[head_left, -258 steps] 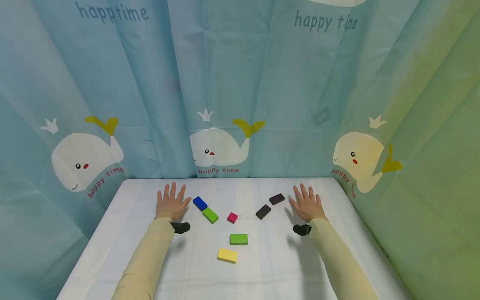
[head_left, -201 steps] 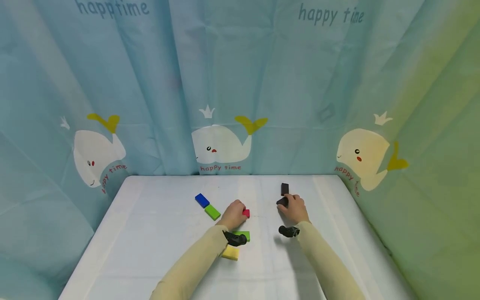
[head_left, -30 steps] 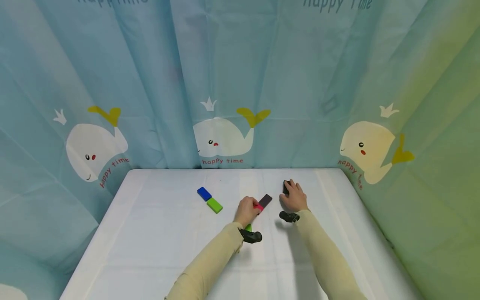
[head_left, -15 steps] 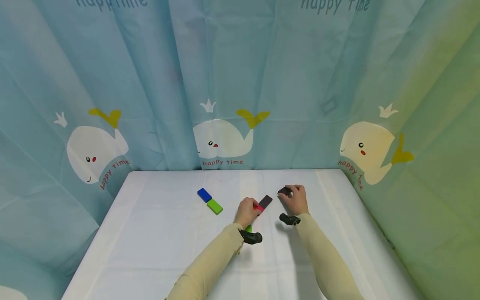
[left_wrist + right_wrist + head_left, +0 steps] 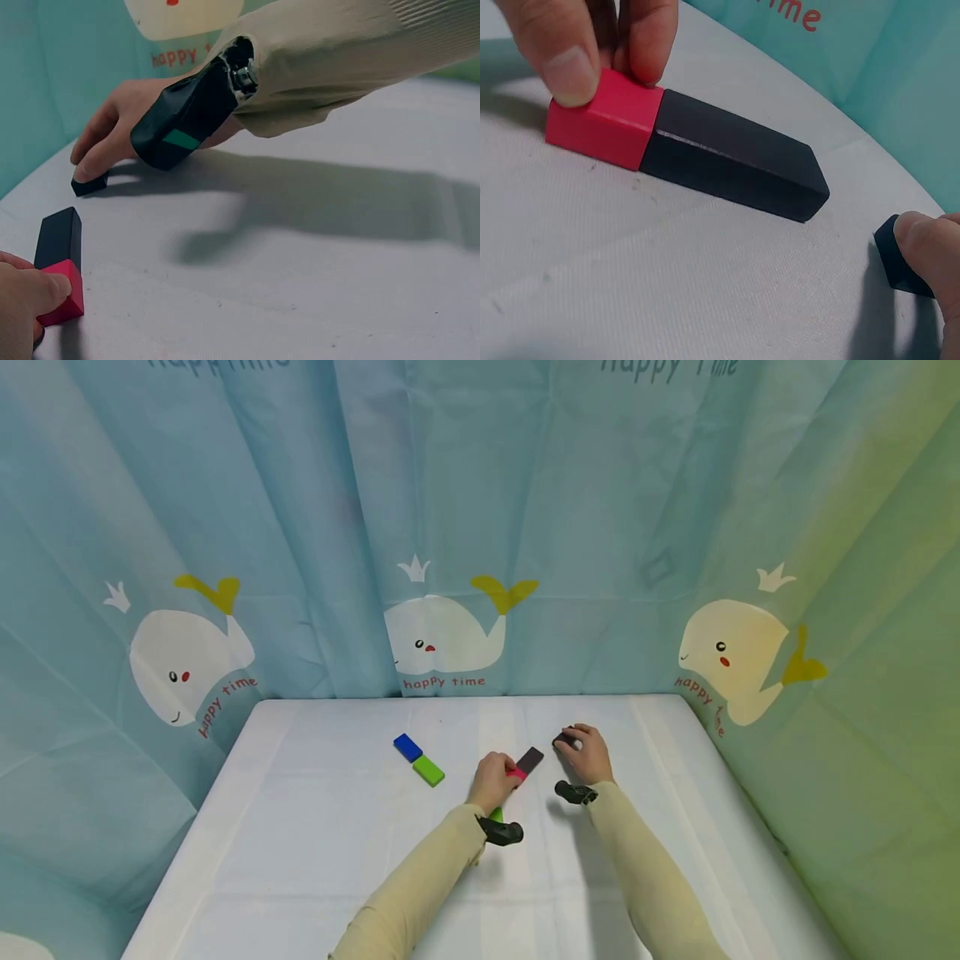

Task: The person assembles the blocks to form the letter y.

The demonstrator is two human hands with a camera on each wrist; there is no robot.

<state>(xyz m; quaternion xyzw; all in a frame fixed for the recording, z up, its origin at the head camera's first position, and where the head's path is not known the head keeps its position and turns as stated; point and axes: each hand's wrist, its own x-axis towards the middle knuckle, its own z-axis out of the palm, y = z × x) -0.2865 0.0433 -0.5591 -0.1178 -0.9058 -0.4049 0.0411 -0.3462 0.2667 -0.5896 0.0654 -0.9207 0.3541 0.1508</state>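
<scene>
One green block (image 5: 497,815) is mostly hidden; left fingers (image 5: 654,41) pinch a red block (image 5: 607,124), right fingers (image 5: 106,154) a part-covered black block (image 5: 895,262).

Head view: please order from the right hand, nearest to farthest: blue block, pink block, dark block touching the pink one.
1. Dark block: left of the right hand.
2. Pink block: held by the left hand.
3. Blue block: on the far left.
</scene>
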